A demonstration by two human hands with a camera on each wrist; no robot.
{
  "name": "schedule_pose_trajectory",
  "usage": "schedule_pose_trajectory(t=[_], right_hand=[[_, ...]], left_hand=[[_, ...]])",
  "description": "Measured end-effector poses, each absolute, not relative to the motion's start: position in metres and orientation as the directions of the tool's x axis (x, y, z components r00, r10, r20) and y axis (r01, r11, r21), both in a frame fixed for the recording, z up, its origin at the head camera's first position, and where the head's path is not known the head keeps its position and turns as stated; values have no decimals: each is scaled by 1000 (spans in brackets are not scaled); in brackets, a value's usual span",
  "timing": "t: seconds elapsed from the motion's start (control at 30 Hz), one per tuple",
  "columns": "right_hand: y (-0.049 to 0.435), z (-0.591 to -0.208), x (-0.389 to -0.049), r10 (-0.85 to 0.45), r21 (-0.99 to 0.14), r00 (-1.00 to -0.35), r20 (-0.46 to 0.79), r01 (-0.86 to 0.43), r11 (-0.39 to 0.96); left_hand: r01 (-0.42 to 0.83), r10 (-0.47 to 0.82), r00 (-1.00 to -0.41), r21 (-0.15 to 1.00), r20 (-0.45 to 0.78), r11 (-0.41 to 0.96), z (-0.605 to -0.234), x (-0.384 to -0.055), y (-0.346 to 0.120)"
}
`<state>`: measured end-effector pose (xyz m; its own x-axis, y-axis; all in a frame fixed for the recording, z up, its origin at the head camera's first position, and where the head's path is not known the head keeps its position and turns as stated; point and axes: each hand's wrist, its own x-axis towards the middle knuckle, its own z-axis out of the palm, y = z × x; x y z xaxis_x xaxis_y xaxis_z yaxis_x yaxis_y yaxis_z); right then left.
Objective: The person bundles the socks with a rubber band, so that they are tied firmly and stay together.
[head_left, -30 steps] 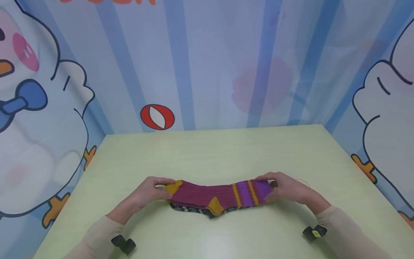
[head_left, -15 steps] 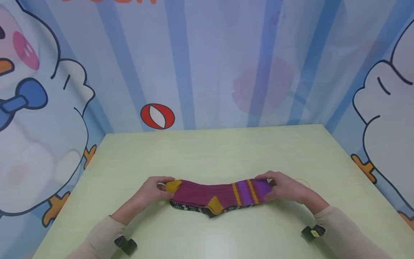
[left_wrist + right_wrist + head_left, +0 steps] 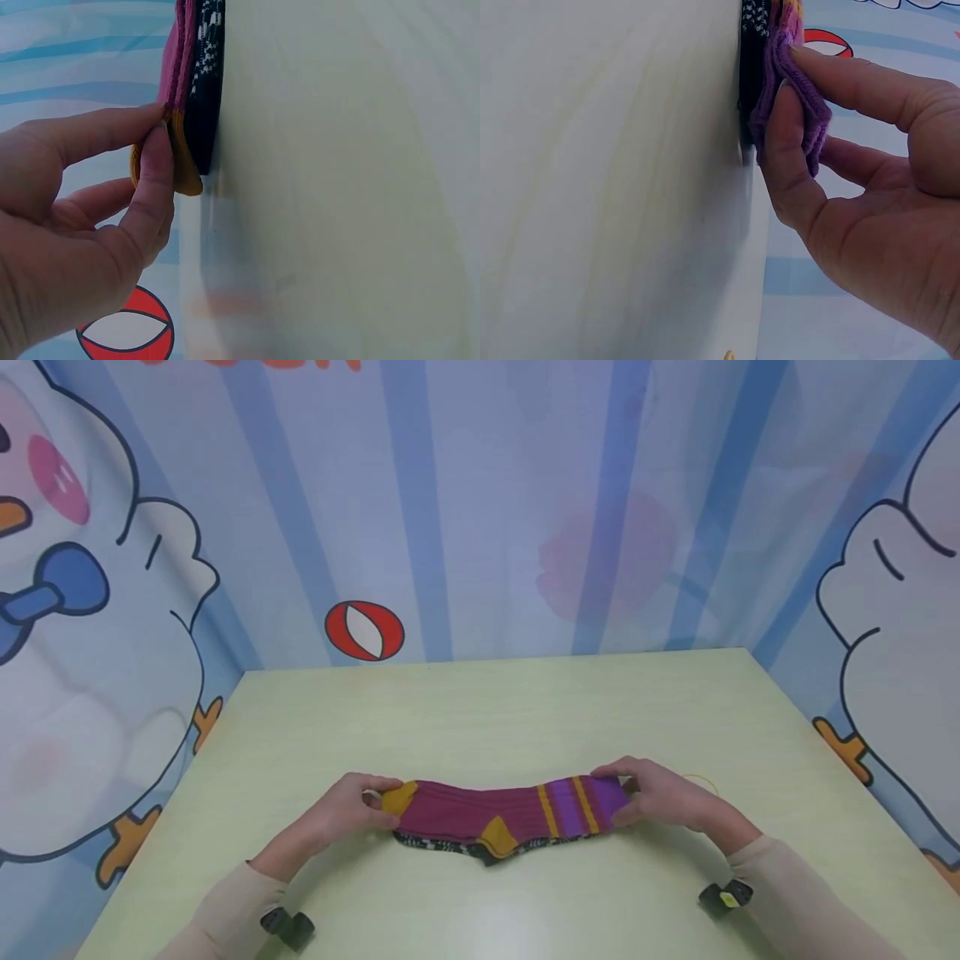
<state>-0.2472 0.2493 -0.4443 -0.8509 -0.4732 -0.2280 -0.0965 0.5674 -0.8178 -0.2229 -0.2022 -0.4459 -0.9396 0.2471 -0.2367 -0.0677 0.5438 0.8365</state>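
Note:
A maroon sock point(image 3: 465, 810) with mustard toe and heel and a purple striped cuff lies stretched sideways on top of a black-and-white patterned sock point(image 3: 431, 842). Only the near edge of that lower sock shows in the head view; its dark end point(image 3: 201, 142) appears beside the mustard toe point(image 3: 187, 161) in the left wrist view. My left hand point(image 3: 352, 806) pinches the maroon sock's toe between thumb and fingers. At the opposite end, my right hand point(image 3: 663, 793) pinches the purple cuff point(image 3: 810, 112), thumb on one side and fingers on the other.
Both socks are on a pale yellow-green table point(image 3: 480, 718). Behind it stands a striped blue backdrop point(image 3: 495, 510) with printed cartoon figures and a red-and-white ball print point(image 3: 365, 631). A thin yellow loop point(image 3: 703, 779) shows behind my right wrist.
My left hand and the sock's toe have shifted very slightly left. My right hand and the rest of the socks look almost unmoved.

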Motion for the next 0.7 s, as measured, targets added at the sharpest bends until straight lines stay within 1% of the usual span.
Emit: schedule_pose_trajectory(t=[0.3, 0.43, 0.57, 0.7], right_hand=[[251, -444, -247, -489, -811, -843, -225, -116, 574], [251, -443, -248, -512, -795, -834, -205, -163, 584], [250, -441, -248, -527, -776, -830, -181, -209, 596], [250, -442, -248, -505, -767, -841, -195, -191, 613]], left_hand=[[-52, 271, -934, 837, -234, 544, -451, -222, -203], [-54, 274, -932, 838, -238, 544, -454, -223, -203], [-61, 260, -935, 829, -242, 555, -455, -223, -202], [-74, 233, -939, 813, -251, 578, -455, -222, -201]])
